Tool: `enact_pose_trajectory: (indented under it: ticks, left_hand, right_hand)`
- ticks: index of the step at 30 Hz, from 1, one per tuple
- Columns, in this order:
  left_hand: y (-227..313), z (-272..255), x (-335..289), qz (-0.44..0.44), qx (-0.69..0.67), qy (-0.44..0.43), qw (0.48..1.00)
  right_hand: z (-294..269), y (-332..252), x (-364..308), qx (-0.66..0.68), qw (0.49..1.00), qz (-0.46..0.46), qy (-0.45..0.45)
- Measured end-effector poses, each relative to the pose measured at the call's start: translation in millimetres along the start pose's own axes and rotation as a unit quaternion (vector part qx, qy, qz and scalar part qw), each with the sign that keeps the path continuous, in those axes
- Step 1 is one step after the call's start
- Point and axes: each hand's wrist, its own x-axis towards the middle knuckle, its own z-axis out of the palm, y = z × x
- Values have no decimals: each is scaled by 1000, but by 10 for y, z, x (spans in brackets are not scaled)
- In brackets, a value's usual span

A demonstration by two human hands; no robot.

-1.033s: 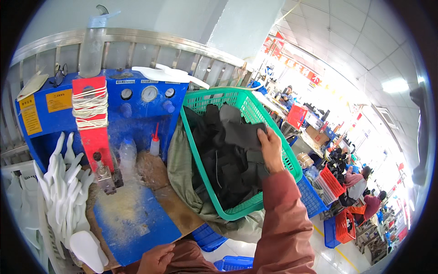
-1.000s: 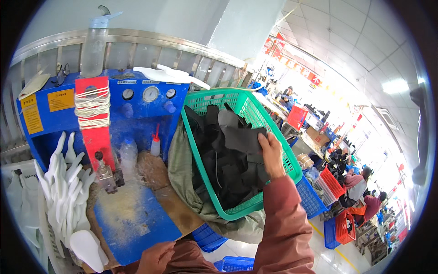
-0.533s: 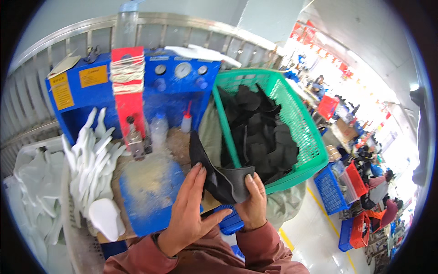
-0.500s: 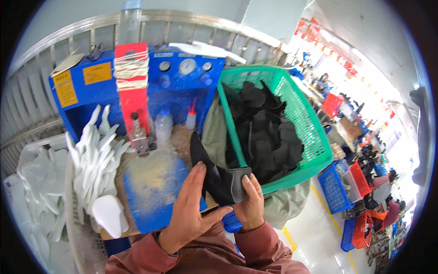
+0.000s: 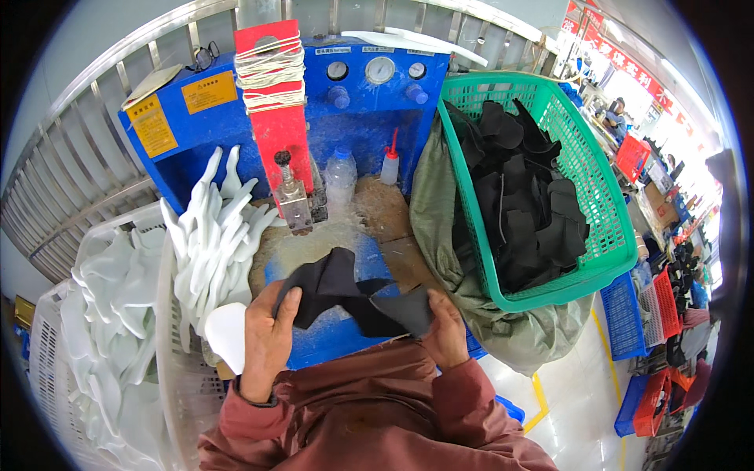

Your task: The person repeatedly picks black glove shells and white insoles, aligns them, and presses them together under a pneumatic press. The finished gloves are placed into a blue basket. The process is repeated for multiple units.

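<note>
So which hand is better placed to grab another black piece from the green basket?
Probably the right hand: it is nearer the green basket. Both it and the left hand hold the black piece.

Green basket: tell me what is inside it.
The green basket holds a heap of black fabric pieces, piled to about rim height. Whatever lies beneath the heap, and the basket's floor, is covered and cannot be seen.

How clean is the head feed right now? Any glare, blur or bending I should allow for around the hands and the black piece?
Head view: strong fisheye, so the metal railing bows near the rim and the corners are black; the bright hall at upper right is washed out; the centre is sharp and evenly lit, with the left hand, right hand and black fabric piece clear, without motion blur.
</note>
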Motion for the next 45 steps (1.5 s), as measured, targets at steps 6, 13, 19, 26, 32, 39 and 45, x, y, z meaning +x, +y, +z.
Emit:
enact_pose_trajectory:
  ticks: [6, 13, 19, 26, 32, 39, 45]
  left_hand:
    - [98, 67, 16, 181, 124, -78, 973]
    - [214, 121, -137, 189, 149, -192, 951]
    - [156, 104, -91, 144, 136, -246, 949]
    - [125, 66, -24, 52, 56, -307, 949]
    - [48, 129, -17, 44, 32, -284, 957]
    - [-27, 15, 15, 114, 34, -354, 928]
    - [-54, -37, 65, 35, 51, -375, 925]
  right_hand:
    - [77, -487, -502, 47, 985, -45, -160]
    - [866, -211, -387, 347, 888, 188, -237]
    - [868, 101, -313, 404, 866, 148, -255]
    - [857, 63, -346, 397, 872, 151, -242]
    - [887, 107, -365, 407, 866, 135, -256]
    - [832, -100, -281, 284, 878, 132, -362]
    - [852, 13, -295, 312, 846, 138, -410]
